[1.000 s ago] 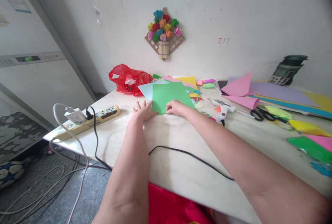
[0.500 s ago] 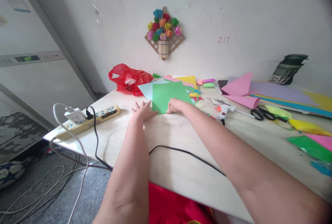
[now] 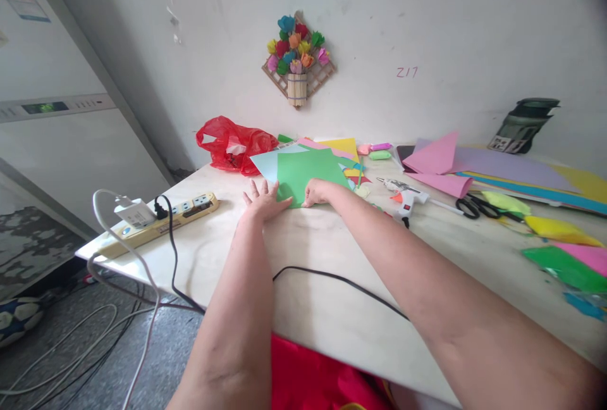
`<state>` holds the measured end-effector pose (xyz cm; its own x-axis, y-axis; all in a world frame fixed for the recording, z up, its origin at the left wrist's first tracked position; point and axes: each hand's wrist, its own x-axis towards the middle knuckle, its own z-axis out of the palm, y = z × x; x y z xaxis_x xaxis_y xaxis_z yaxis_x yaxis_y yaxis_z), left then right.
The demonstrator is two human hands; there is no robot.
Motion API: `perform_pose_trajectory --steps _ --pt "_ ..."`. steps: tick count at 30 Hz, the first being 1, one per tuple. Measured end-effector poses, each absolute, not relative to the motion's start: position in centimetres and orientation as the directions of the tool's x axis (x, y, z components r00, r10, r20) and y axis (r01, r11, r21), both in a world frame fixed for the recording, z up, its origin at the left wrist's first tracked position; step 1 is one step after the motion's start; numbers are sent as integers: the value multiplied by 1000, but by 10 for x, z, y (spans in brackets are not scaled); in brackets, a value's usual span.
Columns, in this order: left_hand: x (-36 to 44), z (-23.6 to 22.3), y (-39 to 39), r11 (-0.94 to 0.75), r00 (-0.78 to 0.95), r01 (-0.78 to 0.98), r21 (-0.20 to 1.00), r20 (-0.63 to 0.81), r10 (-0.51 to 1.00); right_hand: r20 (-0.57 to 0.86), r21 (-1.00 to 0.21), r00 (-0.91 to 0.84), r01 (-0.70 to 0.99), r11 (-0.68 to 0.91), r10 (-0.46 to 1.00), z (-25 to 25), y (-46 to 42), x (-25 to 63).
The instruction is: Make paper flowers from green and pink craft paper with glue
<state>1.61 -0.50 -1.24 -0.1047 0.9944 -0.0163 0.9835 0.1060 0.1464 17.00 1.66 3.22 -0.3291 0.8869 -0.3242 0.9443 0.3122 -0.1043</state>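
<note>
A sheet of green paper (image 3: pixel 308 166) lies on the table, partly over a light blue sheet (image 3: pixel 266 163). My left hand (image 3: pixel 263 201) is spread flat at the green sheet's near left corner, its thumb resting along the near edge. At the middle of that same edge, my right hand (image 3: pixel 317 192) is closed, fingers curled and pressed together on the paper. The fingertips' exact hold is partly hidden by the hand itself. Just right of the sheet are coloured paper scraps (image 3: pixel 356 176) and a white glue gun (image 3: pixel 406 201).
A power strip (image 3: pixel 156 223) with plugs sits at the left edge, and a black cord (image 3: pixel 332 277) crosses the table in front. Behind lies a red plastic bag (image 3: pixel 232 144). To the right are black scissors (image 3: pixel 478 206), pink paper (image 3: pixel 434 160) and a dark bottle (image 3: pixel 524 125).
The left hand has shifted slightly, its thumb reaching a little farther onto the green paper. The right hand stays closed at the near edge. The whole view has moved slightly.
</note>
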Motion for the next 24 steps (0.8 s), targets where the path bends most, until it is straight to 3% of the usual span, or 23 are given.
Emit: perform_pose_trajectory --steps 11,24 --pt "24 -12 -8 -6 2 988 156 25 1000 -318 -143 -311 950 279 896 30 17 170" --pt "31 -12 -7 104 -109 972 210 14 994 -208 -228 -377 916 330 903 35 2 199"
